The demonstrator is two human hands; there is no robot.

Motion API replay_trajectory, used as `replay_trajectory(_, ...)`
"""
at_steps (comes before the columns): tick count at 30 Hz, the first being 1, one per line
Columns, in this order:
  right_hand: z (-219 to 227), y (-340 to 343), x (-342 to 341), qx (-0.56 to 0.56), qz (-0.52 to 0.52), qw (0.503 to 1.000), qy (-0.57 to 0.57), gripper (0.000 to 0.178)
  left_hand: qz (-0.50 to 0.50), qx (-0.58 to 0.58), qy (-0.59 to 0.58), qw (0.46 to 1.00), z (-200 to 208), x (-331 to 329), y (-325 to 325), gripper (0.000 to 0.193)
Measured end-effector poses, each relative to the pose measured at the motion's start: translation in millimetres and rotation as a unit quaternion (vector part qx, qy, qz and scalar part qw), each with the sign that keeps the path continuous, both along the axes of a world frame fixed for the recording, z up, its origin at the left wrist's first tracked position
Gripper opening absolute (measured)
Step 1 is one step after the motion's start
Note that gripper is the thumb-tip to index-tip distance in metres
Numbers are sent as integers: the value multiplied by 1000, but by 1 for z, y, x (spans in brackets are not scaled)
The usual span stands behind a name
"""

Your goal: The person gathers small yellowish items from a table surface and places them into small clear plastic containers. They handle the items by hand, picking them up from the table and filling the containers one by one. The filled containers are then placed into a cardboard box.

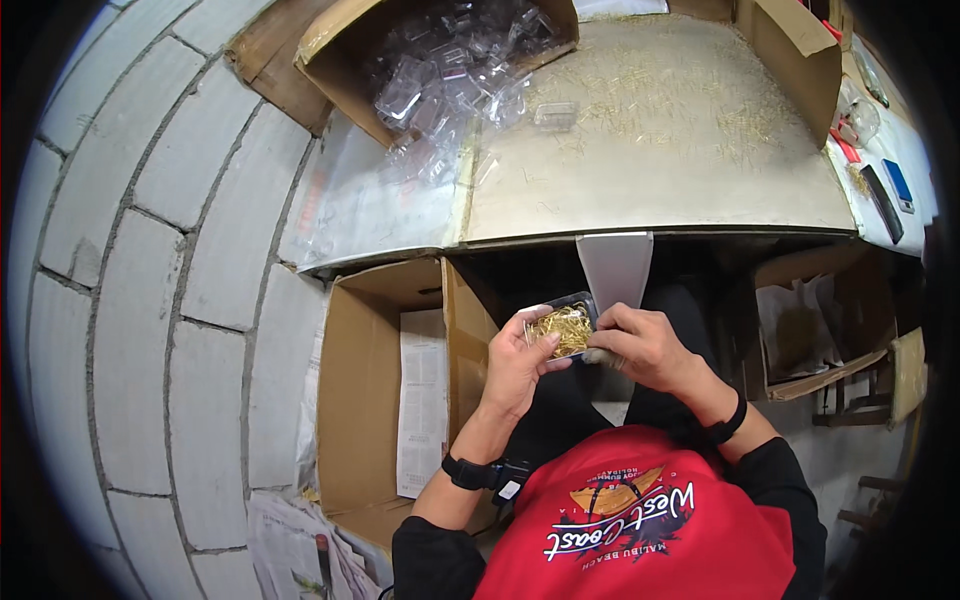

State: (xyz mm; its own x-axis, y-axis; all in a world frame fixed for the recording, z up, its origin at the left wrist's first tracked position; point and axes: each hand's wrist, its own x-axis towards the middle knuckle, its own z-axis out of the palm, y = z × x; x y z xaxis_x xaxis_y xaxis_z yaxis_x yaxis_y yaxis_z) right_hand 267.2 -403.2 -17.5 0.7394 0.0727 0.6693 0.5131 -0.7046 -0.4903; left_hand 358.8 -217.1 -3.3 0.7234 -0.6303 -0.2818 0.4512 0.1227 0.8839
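Observation:
My left hand (516,362) is closed around a small clear plastic box (577,299), held tilted above my lap. Thin gold-coloured wire pieces (562,330), possibly hooks or pins, fill it in a tangled heap, with my left thumb resting over them. At the box's right edge, my right hand (640,346) is closed, its thumb and fingers gripping the rim. Whether it also pinches a wire piece cannot be seen.
Ahead is a table (660,200) strewn with loose gold wire pieces. A cardboard box (345,40) of clear plastic cases lies tipped on it. Open cartons stand low at left (365,400) and right (830,372). A blue object (897,181) lies at far right.

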Motion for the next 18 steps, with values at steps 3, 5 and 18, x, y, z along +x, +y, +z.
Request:
replay_trajectory(3,6,-2,-3,7,17,1000,-7,27,15,-6,21,1000,-2,-4,-1,35)
replay_trajectory(5,4,-4,-1,-36,25,999,-20,28,19,-2,32,999,-2,-4,-1,35)
replay_trajectory(18,-23,-34,7,198,-77,974,80,10,-27,21,45,998,-34,7,-60,32)
